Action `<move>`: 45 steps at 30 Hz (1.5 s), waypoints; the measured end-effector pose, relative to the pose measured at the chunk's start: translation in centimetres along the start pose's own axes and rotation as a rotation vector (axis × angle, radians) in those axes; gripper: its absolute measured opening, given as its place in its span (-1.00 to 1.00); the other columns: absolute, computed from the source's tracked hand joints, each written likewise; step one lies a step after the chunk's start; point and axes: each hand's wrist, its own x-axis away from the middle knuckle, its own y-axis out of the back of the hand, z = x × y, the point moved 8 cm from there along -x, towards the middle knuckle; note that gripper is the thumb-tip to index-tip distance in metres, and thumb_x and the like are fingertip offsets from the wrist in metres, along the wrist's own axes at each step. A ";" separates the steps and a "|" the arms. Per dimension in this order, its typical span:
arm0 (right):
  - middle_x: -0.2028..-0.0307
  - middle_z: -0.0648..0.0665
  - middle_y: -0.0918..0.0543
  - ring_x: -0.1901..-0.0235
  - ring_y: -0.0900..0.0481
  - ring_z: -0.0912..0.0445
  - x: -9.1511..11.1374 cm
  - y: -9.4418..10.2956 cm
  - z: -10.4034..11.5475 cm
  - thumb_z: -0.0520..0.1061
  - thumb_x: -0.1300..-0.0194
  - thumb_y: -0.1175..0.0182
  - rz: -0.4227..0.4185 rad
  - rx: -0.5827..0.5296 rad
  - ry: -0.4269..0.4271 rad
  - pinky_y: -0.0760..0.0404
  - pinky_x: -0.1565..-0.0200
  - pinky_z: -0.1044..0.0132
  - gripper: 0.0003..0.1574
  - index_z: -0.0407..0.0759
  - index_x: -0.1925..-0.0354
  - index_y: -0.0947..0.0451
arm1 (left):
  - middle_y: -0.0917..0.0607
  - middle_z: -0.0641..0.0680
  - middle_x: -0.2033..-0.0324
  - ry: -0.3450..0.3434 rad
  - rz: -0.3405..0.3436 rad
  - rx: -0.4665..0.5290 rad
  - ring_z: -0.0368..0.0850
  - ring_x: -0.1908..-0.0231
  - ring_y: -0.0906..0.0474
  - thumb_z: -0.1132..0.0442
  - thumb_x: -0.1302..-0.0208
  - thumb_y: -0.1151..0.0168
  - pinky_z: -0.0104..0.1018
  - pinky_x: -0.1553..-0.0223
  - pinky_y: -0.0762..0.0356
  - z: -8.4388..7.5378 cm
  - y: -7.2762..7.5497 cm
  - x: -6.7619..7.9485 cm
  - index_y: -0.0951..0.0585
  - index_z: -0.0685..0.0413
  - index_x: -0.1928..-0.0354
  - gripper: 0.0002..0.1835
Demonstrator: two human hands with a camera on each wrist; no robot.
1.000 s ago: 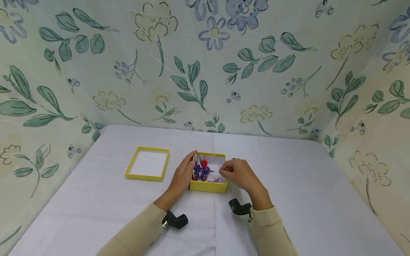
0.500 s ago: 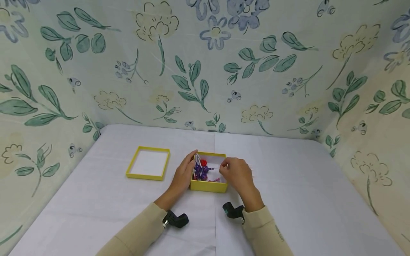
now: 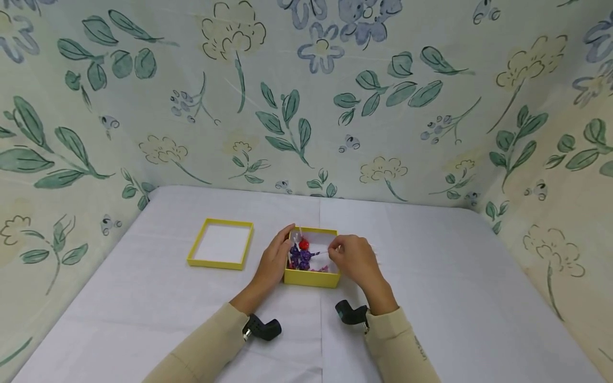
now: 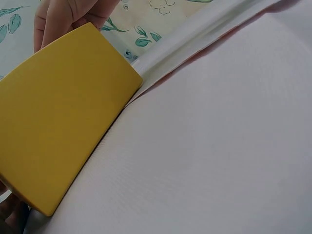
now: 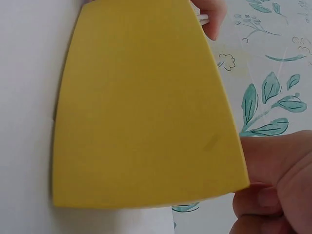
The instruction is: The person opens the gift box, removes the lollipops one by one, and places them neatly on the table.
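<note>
A yellow box [image 3: 310, 279] stands uncovered in the middle of the table, with several lollipops in its left half. Most of these have purple wrappers, and one red lollipop [image 3: 304, 244] lies near the back. My left hand [image 3: 274, 259] holds the box by its left wall, fingers along the outside and a fingertip over the rim. At the right wall, my right hand [image 3: 354, 259] pinches the white stick of a purple lollipop [image 3: 305, 256], whose head is among the others. Both wrist views show mainly the box's yellow outside [image 4: 68, 112] and hide its contents.
A square yellow-rimmed lid [image 3: 220, 264] with a white inside lies on the white table [image 3: 455, 287], left of the box. Flower-printed cloth [image 3: 306, 133] hangs behind the table and along its sides.
My right hand has shifted slightly left and its wrist has turned, still pinching the stick. A small green spot behind it is now hidden. My left hand stays on the box.
</note>
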 end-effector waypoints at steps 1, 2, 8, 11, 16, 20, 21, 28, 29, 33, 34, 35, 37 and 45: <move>0.53 0.00 -0.55 0.46 -0.42 0.08 0.0 0.1 -0.1 -0.11 -0.24 -0.25 -0.002 -0.002 0.001 -0.43 0.47 0.31 -0.88 -0.10 0.33 -0.70 | -0.23 -0.18 -0.41 -0.003 -0.001 0.002 -0.23 -0.41 -0.07 0.05 -0.55 0.28 -0.16 -0.42 -0.03 -0.1 0.0 0.0 -0.22 -0.30 -0.44 -0.53; 0.54 -0.01 -0.54 0.46 -0.42 0.07 0.0 0.2 -0.1 -0.11 -0.24 -0.25 -0.004 -0.003 0.002 -0.41 0.47 0.31 -0.87 -0.10 0.32 -0.70 | -0.23 -0.17 -0.41 -0.004 -0.003 0.001 -0.21 -0.41 -0.08 0.05 -0.55 0.28 -0.15 -0.42 -0.03 -0.1 0.0 0.0 -0.22 -0.30 -0.44 -0.53; 0.58 -0.05 -0.48 0.49 -0.39 0.07 0.0 0.7 -0.5 -0.10 -0.25 -0.25 -0.018 -0.026 -0.013 -0.36 0.53 0.32 -0.86 -0.11 0.29 -0.71 | -0.22 -0.12 -0.43 -0.017 -0.002 -0.001 -0.18 -0.42 -0.06 0.04 -0.55 0.30 -0.14 -0.42 -0.02 -0.1 -0.1 0.0 -0.21 -0.22 -0.45 -0.51; 0.56 -0.06 -0.49 0.48 -0.40 0.06 0.0 0.9 -0.6 -0.10 -0.26 -0.25 -0.020 -0.047 -0.019 -0.38 0.55 0.33 -0.86 -0.12 0.28 -0.71 | -0.21 -0.13 -0.43 -0.005 -0.002 0.001 -0.19 -0.42 -0.05 0.03 -0.55 0.30 -0.15 -0.42 -0.02 -0.1 -0.2 0.0 -0.20 -0.20 -0.46 -0.50; 0.57 -0.05 -0.50 0.48 -0.41 0.06 0.0 1.8 -0.7 -0.11 -0.25 -0.25 -0.051 -0.085 -0.001 -0.38 0.52 0.32 -0.85 -0.14 0.29 -0.70 | -0.22 -0.15 -0.42 -0.002 -0.008 0.002 -0.19 -0.42 -0.06 0.06 -0.55 0.29 -0.16 -0.42 -0.02 -0.1 -0.1 -0.1 -0.21 -0.19 -0.46 -0.51; 0.64 -0.09 -0.55 0.61 -0.52 0.05 0.1 2.5 -1.2 -0.12 -0.27 -0.22 -0.058 -0.162 -0.015 -0.44 0.56 0.31 -0.84 -0.17 0.28 -0.69 | -0.22 -0.12 -0.43 -0.005 -0.005 0.010 -0.17 -0.42 -0.06 0.07 -0.55 0.28 -0.13 -0.42 -0.02 -0.1 -0.1 -0.1 -0.21 -0.18 -0.46 -0.51; 0.64 -0.11 -0.57 0.64 -0.53 0.05 0.1 2.7 -1.3 -0.13 -0.27 -0.22 -0.057 -0.180 -0.023 -0.45 0.57 0.31 -0.83 -0.18 0.27 -0.69 | -0.22 -0.11 -0.43 -0.006 -0.004 0.010 -0.16 -0.43 -0.06 0.07 -0.55 0.28 -0.12 -0.42 -0.02 -0.1 -0.1 -0.1 -0.21 -0.18 -0.46 -0.51; 0.66 -0.08 -0.41 0.58 -0.35 0.07 0.0 4.0 -2.4 -0.08 -0.27 -0.24 -0.089 -0.198 -0.040 -0.32 0.58 0.29 -0.80 -0.16 0.22 -0.70 | -0.22 -0.05 -0.43 -0.012 -0.009 0.020 -0.11 -0.43 -0.06 0.05 -0.55 0.27 -0.06 -0.42 -0.02 -0.3 0.0 0.0 -0.22 -0.22 -0.45 -0.52; 0.67 -0.07 -0.35 0.58 -0.32 0.06 0.0 4.2 -2.5 -0.07 -0.27 -0.24 -0.093 -0.203 -0.042 -0.30 0.59 0.29 -0.80 -0.15 0.23 -0.70 | -0.22 -0.04 -0.43 -0.013 -0.008 0.020 -0.11 -0.43 -0.06 0.06 -0.55 0.27 -0.06 -0.42 -0.02 -0.4 0.0 0.0 -0.22 -0.22 -0.45 -0.52; 0.68 -0.05 -0.28 0.58 -0.30 0.05 0.1 4.7 -3.1 -0.05 -0.27 -0.25 -0.099 -0.221 -0.050 -0.28 0.60 0.30 -0.78 -0.15 0.22 -0.70 | -0.22 -0.04 -0.43 -0.017 -0.009 0.023 -0.10 -0.43 -0.06 0.11 -0.55 0.26 -0.06 -0.42 -0.02 -0.5 0.0 0.0 -0.22 -0.18 -0.45 -0.52; 0.67 -0.05 -0.29 0.57 -0.31 0.05 0.1 4.8 -3.3 -0.05 -0.27 -0.25 -0.099 -0.224 -0.055 -0.29 0.60 0.30 -0.78 -0.15 0.21 -0.70 | -0.23 -0.05 -0.43 -0.016 -0.010 0.021 -0.11 -0.43 -0.07 0.11 -0.55 0.26 -0.07 -0.42 -0.02 -0.5 0.0 0.0 -0.22 -0.18 -0.45 -0.52; 0.66 -0.06 -0.30 0.55 -0.32 0.04 0.1 4.9 -3.4 -0.04 -0.28 -0.24 -0.099 -0.227 -0.062 -0.30 0.59 0.29 -0.77 -0.15 0.21 -0.70 | -0.23 -0.05 -0.43 -0.016 -0.010 0.020 -0.12 -0.43 -0.07 0.11 -0.55 0.26 -0.08 -0.42 -0.02 -0.5 0.0 0.0 -0.22 -0.18 -0.45 -0.52; 0.65 -0.08 -0.32 0.52 -0.33 0.03 0.1 5.1 -3.7 -0.04 -0.29 -0.23 -0.098 -0.227 -0.074 -0.32 0.56 0.28 -0.76 -0.14 0.19 -0.70 | -0.23 -0.04 -0.43 -0.020 -0.009 0.021 -0.12 -0.43 -0.07 0.09 -0.55 0.27 -0.09 -0.42 -0.02 -0.4 -0.1 -0.1 -0.22 -0.17 -0.45 -0.52; 0.64 -0.08 -0.31 0.51 -0.32 0.01 0.3 6.1 -5.1 0.00 -0.31 -0.22 -0.099 -0.262 -0.107 -0.31 0.53 0.25 -0.72 -0.16 0.15 -0.69 | -0.22 -0.06 -0.43 -0.033 -0.005 0.021 -0.11 -0.43 -0.06 0.00 -0.55 0.29 -0.04 -0.42 -0.01 -0.2 -0.1 0.1 -0.21 -0.17 -0.45 -0.50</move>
